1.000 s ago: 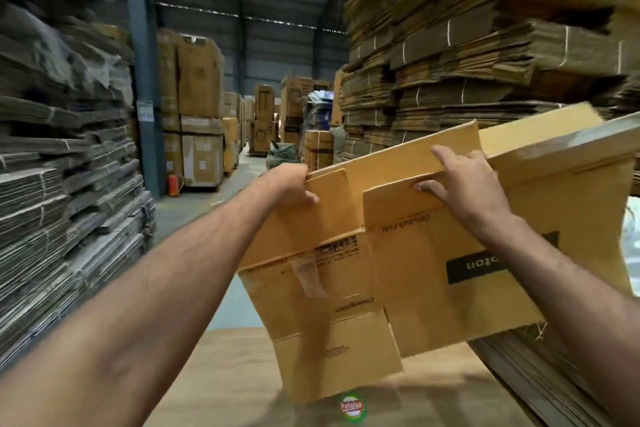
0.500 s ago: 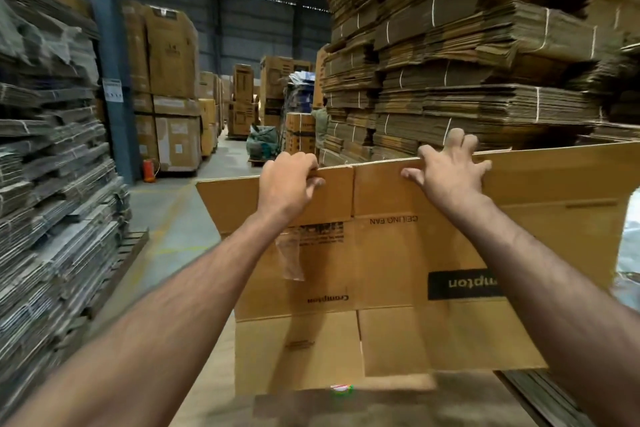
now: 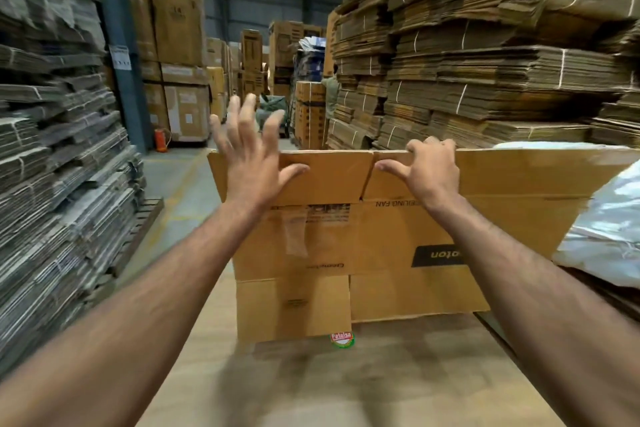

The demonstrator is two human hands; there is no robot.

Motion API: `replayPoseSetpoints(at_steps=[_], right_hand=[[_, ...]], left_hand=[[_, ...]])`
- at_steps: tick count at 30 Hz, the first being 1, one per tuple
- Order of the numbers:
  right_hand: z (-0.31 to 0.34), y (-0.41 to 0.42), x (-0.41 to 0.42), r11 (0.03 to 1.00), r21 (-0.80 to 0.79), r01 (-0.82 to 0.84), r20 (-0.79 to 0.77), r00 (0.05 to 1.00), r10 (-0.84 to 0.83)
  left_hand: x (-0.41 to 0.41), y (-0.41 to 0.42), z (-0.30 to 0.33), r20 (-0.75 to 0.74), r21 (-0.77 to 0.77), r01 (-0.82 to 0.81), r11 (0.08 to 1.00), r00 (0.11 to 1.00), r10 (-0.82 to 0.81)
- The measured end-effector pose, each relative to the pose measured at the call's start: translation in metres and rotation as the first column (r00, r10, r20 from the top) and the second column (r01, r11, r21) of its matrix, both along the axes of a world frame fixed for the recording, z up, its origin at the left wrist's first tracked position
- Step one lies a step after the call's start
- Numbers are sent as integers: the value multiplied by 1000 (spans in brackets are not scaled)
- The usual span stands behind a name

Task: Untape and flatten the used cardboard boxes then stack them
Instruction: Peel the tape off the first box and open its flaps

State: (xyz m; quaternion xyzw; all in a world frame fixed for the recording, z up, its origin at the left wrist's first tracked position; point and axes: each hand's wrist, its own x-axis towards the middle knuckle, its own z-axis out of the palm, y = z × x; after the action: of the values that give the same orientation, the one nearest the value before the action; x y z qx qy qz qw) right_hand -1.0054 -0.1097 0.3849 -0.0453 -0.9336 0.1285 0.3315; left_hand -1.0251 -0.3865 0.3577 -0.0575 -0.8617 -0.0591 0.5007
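Left hand (image 3: 251, 163) spread wide, fingers straight, raised over the top left flap, holding nothing; whether the palm touches is unclear. Right hand (image 3: 427, 172) grips the top edge of the flattened box (image 3: 374, 239), fingers curled over it. Box stands on edge on a cardboard surface (image 3: 346, 388), long axis left-right, printed face toward the camera, text upside down, loose tape strip (image 3: 295, 234) on its left part. Green-red sticker (image 3: 342, 340) at its bottom edge. White plastic sheet (image 3: 609, 236) at its right end. Bundled cardboard stacks (image 3: 485, 62) behind, more stacks (image 3: 52, 149) left; aisle floor (image 3: 176, 180) between.
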Motion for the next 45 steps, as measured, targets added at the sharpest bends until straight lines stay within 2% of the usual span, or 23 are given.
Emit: replayPoseSetpoints(at_steps=[2, 3, 4, 6, 7, 8, 10, 13, 14, 16, 18, 20, 22, 24, 26, 28, 31, 33, 35, 38, 39, 42, 45], right_hand=[[2, 4, -2, 1000, 13, -1, -15, 1000, 2], [5, 5, -3, 1000, 18, -8, -28, 1000, 9], [9, 4, -3, 1000, 22, -17, -41, 999, 18], [18, 1, -5, 999, 26, -44, -78, 996, 46], [23, -1, -5, 997, 31, -65, -99, 993, 68], [28, -4, -6, 995, 43, -87, -121, 988, 91], [40, -11, -8, 989, 83, -124, -160, 978, 136], [63, -27, -11, 979, 125, -164, -207, 960, 187], [70, -33, -12, 975, 135, -179, -212, 956, 205], [78, -44, -17, 967, 147, -209, -177, 956, 234], [77, -51, -25, 960, 125, -249, -123, 957, 264], [67, -58, -31, 954, 96, -285, -87, 952, 294], [51, -63, -34, 942, 102, -319, -40, 945, 325], [33, -65, -34, 924, 115, -365, 74, 930, 359], [18, -64, -30, 895, 146, -422, 245, 892, 381], [6, -64, -21, 870, 160, -466, 382, 842, 381], [-14, -66, -5, 868, 109, -485, 504, 779, 373], [-29, -73, 7, 864, 10, -503, 588, 702, 402], [-47, -83, 16, 856, -55, -514, 673, 615, 412], [-91, -100, 28, 839, 20, -544, 797, 515, 315], [-110, -102, 29, 842, 79, -534, 802, 536, 264], [-147, -99, 31, 892, 272, -361, 643, 757, 111], [-147, -101, 40, 907, 319, -274, 460, 882, 105]], left_hand=[[2, -25, -9, 85, 191, -3, 982, 996, -13], [1, -36, -13, 110, 342, 73, 937, 987, -118], [3, -46, -16, 129, 521, 179, 835, 950, -285], [12, -61, -19, 64, 802, 326, 500, 786, -614], [15, -70, -22, 19, 880, 322, 350, 712, -702], [18, -79, -24, 15, 924, 276, 263, 663, -749], [23, -98, -31, 92, 952, 195, 237, 556, -826], [25, -116, -42, 246, 928, 179, 326, 362, -899], [27, -119, -43, 247, 925, 197, 326, 342, -907], [29, -122, -45, 215, 917, 240, 320, 378, -901], [28, -124, -51, 183, 905, 270, 329, 452, -873], [26, -124, -62, 190, 873, 292, 390, 534, -824], [22, -121, -75, 220, 854, 267, 447, 593, -775], [20, -114, -87, 236, 881, 192, 433, 614, -753], [16, -111, -100, 236, 921, 90, 378, 642, -729], [10, -110, -110, 195, 959, 15, 282, 688, -699], [-3, -101, -112, 122, 990, -44, 134, 735, -667], [-12, -89, -112, 59, 998, -65, 15, 762, -645], [-20, -74, -110, 34, 994, -94, -64, 779, -626], [-23, -56, -106, -5, 971, -140, -195, 800, -600], [-23, -52, -103, -29, 962, -135, -236, 810, -585], [-21, -50, -100, -64, 954, -115, -278, 824, -563], [-8, -60, -97, -105, 951, -72, -300, 838, -535]])
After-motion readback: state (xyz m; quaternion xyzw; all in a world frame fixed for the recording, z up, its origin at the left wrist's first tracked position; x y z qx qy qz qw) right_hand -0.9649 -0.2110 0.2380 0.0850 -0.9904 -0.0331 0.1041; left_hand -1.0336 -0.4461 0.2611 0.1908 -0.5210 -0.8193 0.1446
